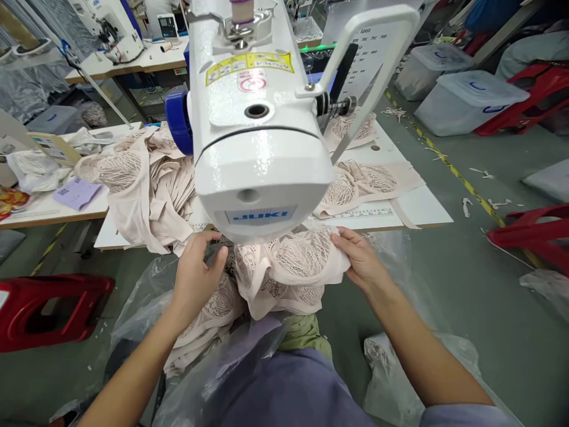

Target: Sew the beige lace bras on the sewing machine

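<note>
Hands apart, both on one thing. The left hand (pixel 195 274) is closed, thumb over curled fingers, on the left end of the lace piece (pixel 291 267). The right hand (pixel 362 261) has its fingers folded over the right edge, thumb hidden in the cloth; this reads as a pinch

Lace piece: lies between the hands, at 3 o'clock from the left hand and 9 o'clock from the right. Long axis runs 9 to 3, across the body. Its far edge goes under the sewing machine head (pixel 258 154) at 12 o'clock; the needle area is hidden. The left hand sits nearer the machine's underside

Surface: white table (pixel 422 209), printed ruler strip along the near edge. Heap of matching beige pieces (pixel 142 178) at 10 o'clock, flat lace panels (pixel 368 181) at 2 o'clock. Clear plastic bag (pixel 142 299) with more pieces at 7 o'clock

Room: grey floor with scraps, red stool (pixel 48 308) at 8 o'clock, lidded bins (pixel 466 98) at 2 o'clock
</note>
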Available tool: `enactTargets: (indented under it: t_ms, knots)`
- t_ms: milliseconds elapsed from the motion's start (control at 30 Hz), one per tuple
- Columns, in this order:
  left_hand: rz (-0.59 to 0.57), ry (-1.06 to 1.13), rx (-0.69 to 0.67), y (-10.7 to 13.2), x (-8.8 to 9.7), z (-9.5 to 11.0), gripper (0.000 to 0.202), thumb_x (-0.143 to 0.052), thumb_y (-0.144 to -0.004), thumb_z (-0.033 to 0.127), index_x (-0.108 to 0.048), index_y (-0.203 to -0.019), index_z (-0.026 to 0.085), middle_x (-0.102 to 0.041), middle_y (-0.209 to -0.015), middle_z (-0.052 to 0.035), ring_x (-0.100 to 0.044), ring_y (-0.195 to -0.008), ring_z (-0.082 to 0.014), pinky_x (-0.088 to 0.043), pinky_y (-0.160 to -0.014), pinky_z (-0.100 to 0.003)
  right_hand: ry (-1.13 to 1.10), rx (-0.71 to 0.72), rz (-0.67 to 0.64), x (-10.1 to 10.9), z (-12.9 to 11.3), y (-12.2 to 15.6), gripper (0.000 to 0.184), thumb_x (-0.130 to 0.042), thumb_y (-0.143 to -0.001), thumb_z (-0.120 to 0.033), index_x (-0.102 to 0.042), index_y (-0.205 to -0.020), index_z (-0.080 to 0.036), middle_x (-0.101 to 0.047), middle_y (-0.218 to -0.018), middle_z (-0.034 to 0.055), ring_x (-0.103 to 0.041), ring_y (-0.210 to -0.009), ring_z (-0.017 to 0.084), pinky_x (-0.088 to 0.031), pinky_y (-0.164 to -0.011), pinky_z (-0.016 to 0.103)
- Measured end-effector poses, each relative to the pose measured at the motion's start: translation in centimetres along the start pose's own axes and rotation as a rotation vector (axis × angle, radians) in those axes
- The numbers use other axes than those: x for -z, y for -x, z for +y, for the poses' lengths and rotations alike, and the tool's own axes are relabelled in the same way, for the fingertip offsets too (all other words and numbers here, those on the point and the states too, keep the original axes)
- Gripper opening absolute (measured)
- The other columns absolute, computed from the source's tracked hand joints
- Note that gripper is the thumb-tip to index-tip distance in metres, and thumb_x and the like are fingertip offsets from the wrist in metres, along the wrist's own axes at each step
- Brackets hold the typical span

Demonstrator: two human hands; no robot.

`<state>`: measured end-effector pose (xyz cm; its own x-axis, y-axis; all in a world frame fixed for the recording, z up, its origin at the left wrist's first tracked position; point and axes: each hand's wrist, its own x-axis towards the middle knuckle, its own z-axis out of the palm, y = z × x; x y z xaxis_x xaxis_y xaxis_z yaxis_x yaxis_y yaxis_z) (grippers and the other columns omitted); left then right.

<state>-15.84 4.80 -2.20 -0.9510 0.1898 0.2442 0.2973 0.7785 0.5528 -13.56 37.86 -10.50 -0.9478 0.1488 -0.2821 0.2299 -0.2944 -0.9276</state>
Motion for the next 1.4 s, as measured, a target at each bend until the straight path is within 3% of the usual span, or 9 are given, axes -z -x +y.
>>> enactTargets:
  t_ms: [133, 233, 300, 433, 567, 700, 933, 1233, 1400]
  knots:
    - [0.066, 0.097, -0.353, 2.6, 0.1, 3.6, 0.029, -0.057, -0.092, 0.018, -0.051, -0.12, 0.021, -0.064, -0.115, -0.0109, -0.061, -0.112, -0.0228, -0.052, -0.093, -0.036, 0.176, 0.115, -0.172, -2.2, -2.6, 2.9, 0.035, -0.081, -0.072, -0.055, -0.07, -0.078, -0.023, -0.072, -0.074, 0.0032, -0.064, -0.062, 0.02, -0.052, -0.058, 0.031]
    - [-0.109, 0.204, -0.547, 3.2, -0.7, 5.9, 0.052, -0.066, -0.088, 0.028, -0.043, -0.134, 0.02, -0.062, -0.126, -0.0156, -0.058, -0.122, -0.0282, -0.049, -0.101, -0.043, 0.369, 0.113, -0.616, -5.9, -3.7, 5.2, 0.027, -0.073, -0.084, -0.047, -0.075, -0.08, -0.02, -0.074, -0.076, 0.0034, -0.067, -0.069, 0.019, -0.051, -0.063, 0.029]
    - [-0.296, 0.184, -0.489, 2.7, -1.1, 6.3, 0.04, -0.069, -0.085, 0.04, -0.056, -0.117, 0.019, -0.069, -0.105, -0.011, -0.065, -0.1, -0.0275, -0.052, -0.088, -0.041, 0.459, 0.158, -0.776, -8.0, -3.8, 6.0, 0.026, -0.062, -0.094, -0.04, -0.076, -0.086, -0.02, -0.075, -0.08, 0.0031, -0.068, -0.074, 0.018, -0.049, -0.068, 0.027]
    - [-0.531, 0.183, -0.052, 1.0, -1.1, 4.6, 0.028, -0.06, -0.091, 0.04, -0.059, -0.071, 0.02, -0.058, -0.062, 0.0015, -0.054, -0.058, -0.0144, -0.037, -0.054, -0.027, 0.61, 0.268, -0.574, -9.4, -3.4, 4.9, 0.027, -0.059, -0.095, -0.039, -0.072, -0.082, -0.019, -0.067, -0.069, 0.0003, -0.058, -0.061, 0.014, -0.038, -0.057, 0.025]
    - [-0.314, 0.219, 0.206, -0.5, -1.6, 2.4, 0.033, -0.062, -0.088, 0.038, -0.052, -0.063, 0.019, -0.052, -0.059, 0.0024, -0.047, -0.057, -0.0123, -0.032, -0.053, -0.025, 0.72, 0.268, -0.393, -9.1, -2.9, 2.2, 0.044, -0.062, -0.089, -0.046, -0.049, -0.058, -0.019, -0.043, -0.053, -0.0035, -0.039, -0.051, 0.011, -0.026, -0.051, 0.026]
    - [-0.137, 0.224, 0.202, -1.6, -3.1, 1.5, 0.039, -0.06, -0.084, 0.031, -0.037, -0.054, 0.021, -0.038, -0.049, 0.0026, -0.042, -0.054, -0.0136, -0.035, -0.053, -0.027, 0.65, 0.137, -0.413, -9.4, -2.9, 0.3, 0.052, -0.06, -0.087, -0.056, -0.036, -0.056, -0.021, -0.032, -0.051, -0.0042, -0.033, -0.051, 0.011, -0.026, -0.051, 0.027]
    - [-0.037, 0.301, 0.039, -3.2, -3.7, 1.1, 0.006, -0.061, -0.081, 0.025, -0.058, -0.079, 0.02, -0.066, -0.07, -0.002, -0.064, -0.085, -0.0219, -0.054, -0.079, -0.031, 0.675, 0.137, -0.39, -9.5, -3.2, -1.2, 0.053, -0.065, -0.078, -0.066, -0.047, -0.06, -0.021, -0.044, -0.058, -0.0006, -0.046, -0.061, 0.016, -0.036, -0.056, 0.027]
    - [-0.16, 0.194, 0.152, -1.8, -3.9, -0.4, 0.021, -0.054, -0.089, 0.026, -0.051, -0.069, 0.02, -0.052, -0.057, 0.0019, -0.053, -0.059, -0.0159, -0.042, -0.06, -0.028, 0.579, 0.054, -0.397, -8.6, -1.8, -0.9, 0.056, -0.065, -0.077, -0.07, -0.043, -0.061, -0.021, -0.041, -0.058, -0.0024, -0.04, -0.057, 0.013, -0.029, -0.051, 0.025]
    - [-0.087, 0.373, 0.28, 3.0, -6.5, -3.4, 0.04, -0.043, -0.101, 0.047, -0.05, -0.128, 0.018, -0.064, -0.118, -0.0137, -0.063, -0.106, -0.0241, -0.05, -0.087, -0.035, 0.422, 0.019, -0.418, -6.4, 0.8, -0.3, 0.054, -0.063, -0.085, -0.065, -0.042, -0.065, -0.02, -0.036, -0.06, -0.0057, -0.032, -0.055, 0.01, -0.024, -0.052, 0.024]
